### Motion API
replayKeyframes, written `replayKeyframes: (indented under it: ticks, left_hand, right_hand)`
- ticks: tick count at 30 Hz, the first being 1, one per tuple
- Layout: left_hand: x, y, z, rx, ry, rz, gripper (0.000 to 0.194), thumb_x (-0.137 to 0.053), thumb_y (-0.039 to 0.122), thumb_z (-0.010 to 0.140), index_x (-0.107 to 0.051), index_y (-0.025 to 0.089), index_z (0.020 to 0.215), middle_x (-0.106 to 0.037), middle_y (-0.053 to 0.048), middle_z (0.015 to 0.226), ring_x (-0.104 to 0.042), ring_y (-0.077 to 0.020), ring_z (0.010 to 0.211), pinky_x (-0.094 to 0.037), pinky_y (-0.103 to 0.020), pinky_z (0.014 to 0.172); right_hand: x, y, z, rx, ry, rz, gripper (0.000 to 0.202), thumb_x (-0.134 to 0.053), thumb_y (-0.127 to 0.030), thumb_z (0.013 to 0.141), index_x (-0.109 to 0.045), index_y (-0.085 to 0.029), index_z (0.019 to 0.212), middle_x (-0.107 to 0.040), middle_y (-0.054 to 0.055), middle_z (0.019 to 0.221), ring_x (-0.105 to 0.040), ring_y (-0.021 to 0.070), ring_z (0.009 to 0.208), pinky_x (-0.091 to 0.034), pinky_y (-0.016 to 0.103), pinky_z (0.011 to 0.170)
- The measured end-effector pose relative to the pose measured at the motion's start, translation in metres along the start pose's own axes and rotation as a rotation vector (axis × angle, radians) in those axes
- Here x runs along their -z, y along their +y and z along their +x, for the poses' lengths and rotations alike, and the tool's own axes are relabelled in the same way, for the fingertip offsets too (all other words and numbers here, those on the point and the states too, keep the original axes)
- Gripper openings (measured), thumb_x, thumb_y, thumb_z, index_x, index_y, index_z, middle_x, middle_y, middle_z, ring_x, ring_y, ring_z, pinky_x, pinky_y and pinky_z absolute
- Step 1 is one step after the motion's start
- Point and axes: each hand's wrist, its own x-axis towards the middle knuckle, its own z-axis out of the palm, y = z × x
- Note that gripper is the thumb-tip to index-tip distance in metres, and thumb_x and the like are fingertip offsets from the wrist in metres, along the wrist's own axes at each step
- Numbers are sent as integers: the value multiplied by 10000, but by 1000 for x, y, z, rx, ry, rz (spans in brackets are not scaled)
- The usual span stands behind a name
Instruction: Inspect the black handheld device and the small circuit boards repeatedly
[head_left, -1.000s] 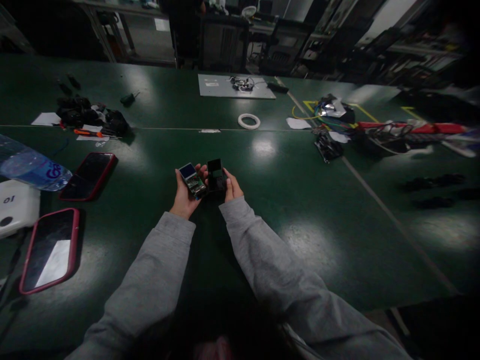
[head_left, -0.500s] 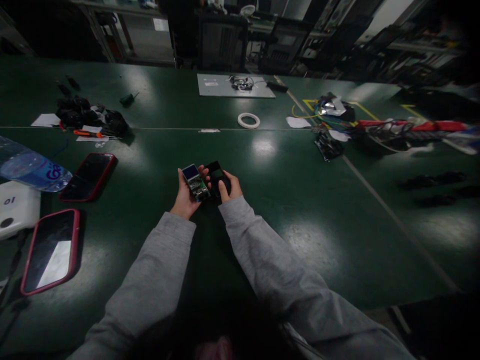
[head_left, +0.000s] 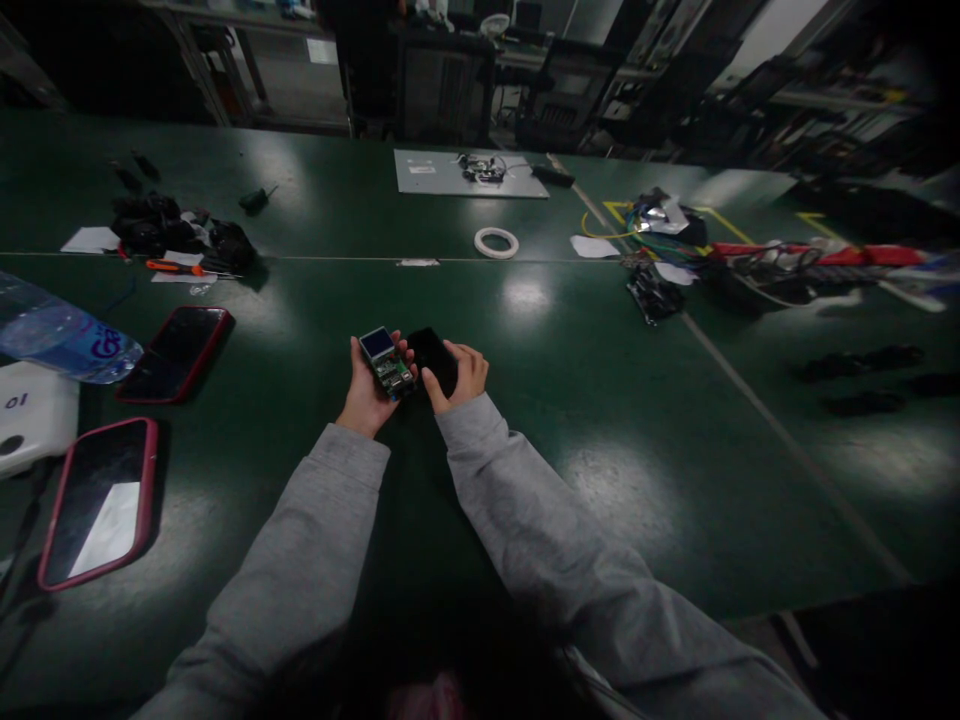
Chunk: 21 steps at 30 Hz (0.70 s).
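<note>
My left hand (head_left: 364, 398) is closed around a small circuit board with a screen (head_left: 388, 364), its dark display at the upper end and green electronics below. Just to the right, my right hand (head_left: 462, 376) grips a black plastic cover (head_left: 433, 358) between thumb and fingers. The cover is tilted and its inner side cannot be made out. Both pieces are held close together above the green table (head_left: 570, 400); whether they touch is unclear.
To the left lie two red-edged phones (head_left: 101, 500), a water bottle (head_left: 64, 330) and a white device (head_left: 34, 415). A tape roll (head_left: 496, 243) and a grey board (head_left: 427, 178) are ahead. Cables (head_left: 660, 225) lie right, an orange-handled screwdriver (head_left: 176, 267) left.
My right hand has turned the black cover so a different face shows, and its fingers have shifted to the cover's right edge. My left hand with the circuit board has moved slightly left.
</note>
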Motion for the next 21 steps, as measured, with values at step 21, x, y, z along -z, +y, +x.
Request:
replayKeyframes:
  ticks: [21]
  left_hand:
    - [6, 11, 1, 13, -17, -68, 559, -361, 625, 952, -647, 174, 1116, -708, -33, 734, -692, -164, 738, -546, -299, 699]
  right_hand:
    - [-7, 24, -3, -55, 52, -56, 706, -677, -269, 725, -425, -115, 1366, -442, 197, 1288, -423, 312, 1229, -433, 539, 1053]
